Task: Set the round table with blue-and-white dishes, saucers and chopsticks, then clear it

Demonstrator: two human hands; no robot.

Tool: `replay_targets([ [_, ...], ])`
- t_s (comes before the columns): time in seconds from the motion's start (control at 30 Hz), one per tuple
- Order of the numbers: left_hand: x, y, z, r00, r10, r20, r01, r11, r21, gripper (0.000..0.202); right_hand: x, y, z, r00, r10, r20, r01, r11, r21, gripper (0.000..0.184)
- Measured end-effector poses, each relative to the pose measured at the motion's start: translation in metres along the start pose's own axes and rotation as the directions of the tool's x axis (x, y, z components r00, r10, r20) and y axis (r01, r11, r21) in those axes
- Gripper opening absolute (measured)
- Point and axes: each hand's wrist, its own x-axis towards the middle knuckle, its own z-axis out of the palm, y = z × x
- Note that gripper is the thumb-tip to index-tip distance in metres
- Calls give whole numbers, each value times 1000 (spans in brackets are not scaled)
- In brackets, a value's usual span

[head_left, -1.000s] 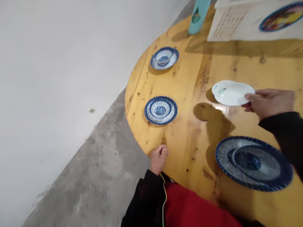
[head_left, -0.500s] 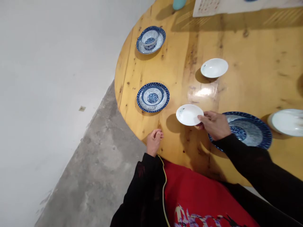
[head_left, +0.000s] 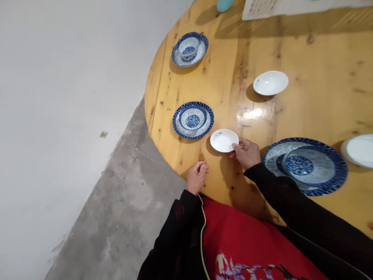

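My right hand (head_left: 246,153) pinches the near rim of a small white saucer (head_left: 223,140), which sits low on the round wooden table (head_left: 305,97) just right of a small blue-patterned plate (head_left: 193,119). My left hand (head_left: 197,177) rests curled in a loose fist on the table's near edge, with nothing visible in it. A large blue-patterned plate (head_left: 309,165) lies to the right of my right hand, partly under my black sleeve.
A second white saucer (head_left: 271,82) sits further back. A blue plate with a small bowl on it (head_left: 189,48) is at the far left edge. Another white dish (head_left: 359,150) shows at the right border. A teal object (head_left: 223,4) and paper (head_left: 291,7) lie at the back. Grey concrete floor lies left.
My right hand has carried the white saucer leftward and down to beside the small blue plate. The view has shifted slightly. My left hand stays on the table edge.
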Motion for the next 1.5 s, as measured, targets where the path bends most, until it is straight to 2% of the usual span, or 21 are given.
replay_targets([
  [0.7, -8, -12, -13, 1000, -6, -13, 6, 1000, -11, 22, -1, 11, 4, 998, -56, 20, 57, 997, -43, 23],
  [1.03, -9, -17, -25, 1000, 23, -14, -23, 1000, -12, 23, -12, 1, 3, 999, 36, 9, -37, 996, 77, 13],
  [1.27, -9, -22, -40, 999, 35, 17, -35, 999, 9, 24, -44, 25, -6, 993, 103, -51, -92, 979, 183, 20],
  [1.37, -8, -25, -48, 998, 37, 53, -38, 999, 15, 24, -49, 30, 0, 990, 110, -89, -88, 972, 217, 22],
  [1.5, -7, -28, -57, 994, 45, 96, -45, 999, 4, 25, -36, 20, 16, 990, 62, -127, -29, 968, 249, 26],
])
